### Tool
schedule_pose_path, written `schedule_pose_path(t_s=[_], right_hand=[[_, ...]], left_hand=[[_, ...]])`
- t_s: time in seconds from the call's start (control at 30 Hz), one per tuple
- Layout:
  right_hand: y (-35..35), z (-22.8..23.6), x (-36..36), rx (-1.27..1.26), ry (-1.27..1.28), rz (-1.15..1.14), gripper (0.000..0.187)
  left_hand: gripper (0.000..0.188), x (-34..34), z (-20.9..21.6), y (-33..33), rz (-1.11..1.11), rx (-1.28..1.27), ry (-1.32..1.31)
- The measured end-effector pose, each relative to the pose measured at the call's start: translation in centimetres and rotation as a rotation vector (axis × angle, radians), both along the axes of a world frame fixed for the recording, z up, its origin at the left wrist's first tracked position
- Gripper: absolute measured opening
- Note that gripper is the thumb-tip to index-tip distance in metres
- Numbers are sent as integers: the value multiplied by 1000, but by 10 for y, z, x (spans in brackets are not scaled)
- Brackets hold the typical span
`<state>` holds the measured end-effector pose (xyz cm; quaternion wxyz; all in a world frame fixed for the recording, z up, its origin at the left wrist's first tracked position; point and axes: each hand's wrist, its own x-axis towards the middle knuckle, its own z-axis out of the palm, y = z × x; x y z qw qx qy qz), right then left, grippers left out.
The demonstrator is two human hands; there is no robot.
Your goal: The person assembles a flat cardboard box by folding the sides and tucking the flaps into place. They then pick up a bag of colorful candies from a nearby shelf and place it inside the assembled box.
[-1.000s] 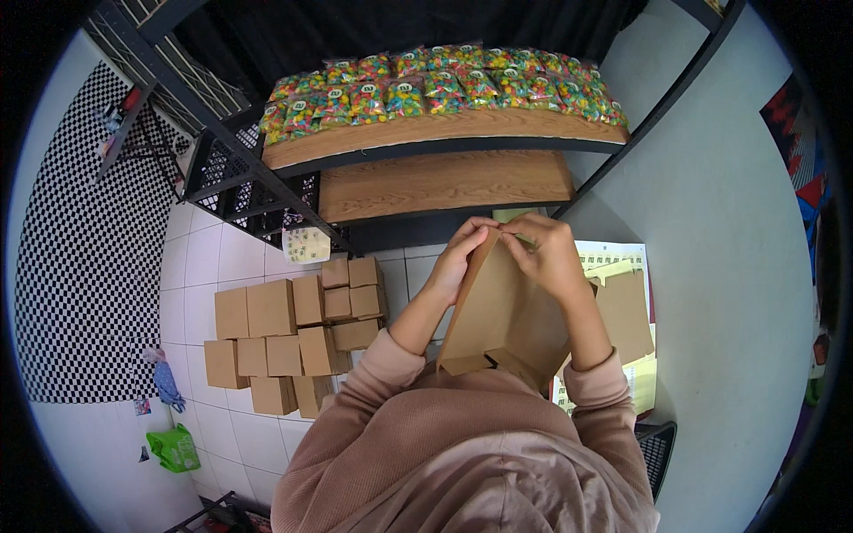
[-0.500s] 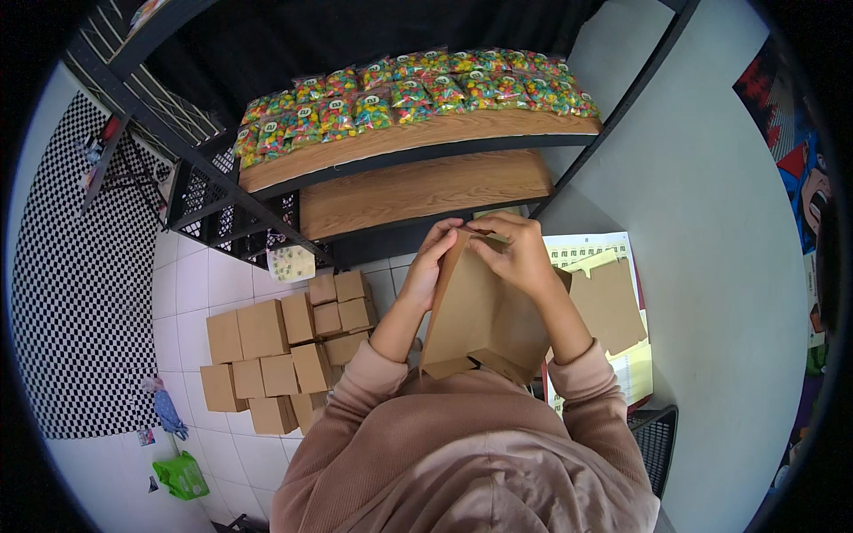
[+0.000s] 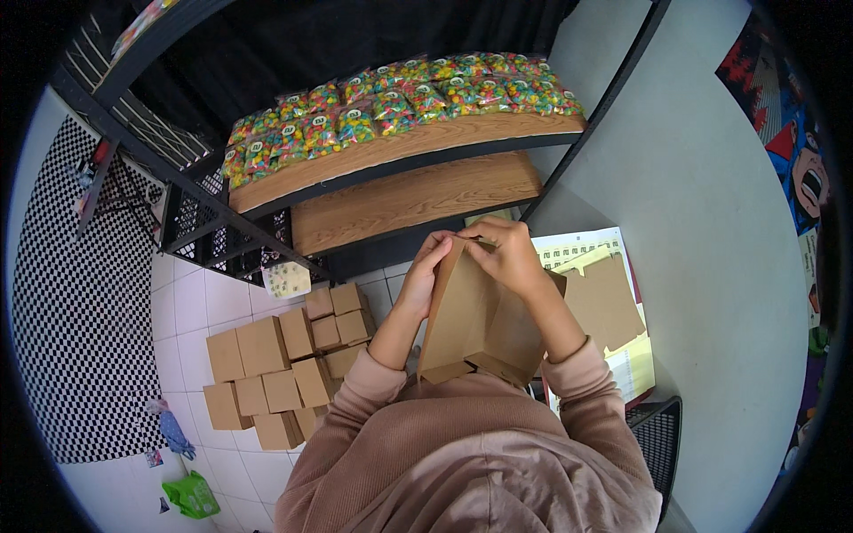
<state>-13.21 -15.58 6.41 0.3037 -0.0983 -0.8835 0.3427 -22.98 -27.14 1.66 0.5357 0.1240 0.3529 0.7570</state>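
A partly folded brown cardboard box (image 3: 462,306) is held upright against my body, its inside facing up. My left hand (image 3: 426,275) grips the far end of its left panel, thumb on the inner side and fingers round the outside. At that same far corner, my right hand (image 3: 502,253) pinches the cardboard edge with thumb and fingers. My right hand and forearm hide part of the box's right side. To the right, a flat brown cardboard sheet (image 3: 604,302) lies on yellow and white printed sheets (image 3: 633,369).
Several closed brown boxes (image 3: 264,344) stand on the white tiled floor (image 3: 227,298) at left. Ahead is a shelf rack with a wooden board (image 3: 418,197) and bags of colourful candy (image 3: 391,105) above. A black mesh basket (image 3: 659,444) and a wall (image 3: 702,249) are at right.
The view has tilted and shifted slightly. My right fingers have closed in tighter on the box's far corner; my left hand keeps its hold.
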Motion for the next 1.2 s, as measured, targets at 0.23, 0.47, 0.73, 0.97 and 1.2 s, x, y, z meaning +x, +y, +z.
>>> schedule_pose_path(t_s=[0.23, 0.47, 0.73, 0.97, 1.2], right_hand=[[5, 10, 4, 129, -61, -19, 11], [8, 5, 3, 164, 10, -122, 9], [52, 21, 23, 115, 349, -587, 9], [71, -36, 33, -374, 642, -763, 10], [42, -88, 39, -983, 860, -681, 17]], left_hand=[[17, 1, 4, 4, -5, -47, -5], [18, -6, 5, 6, -17, -5, 32], [24, -44, 39, -34, 452, 310, 367], [21, -12, 22, -44, 376, 611, 343], [41, 12, 26, -13, 35, 208, 37]])
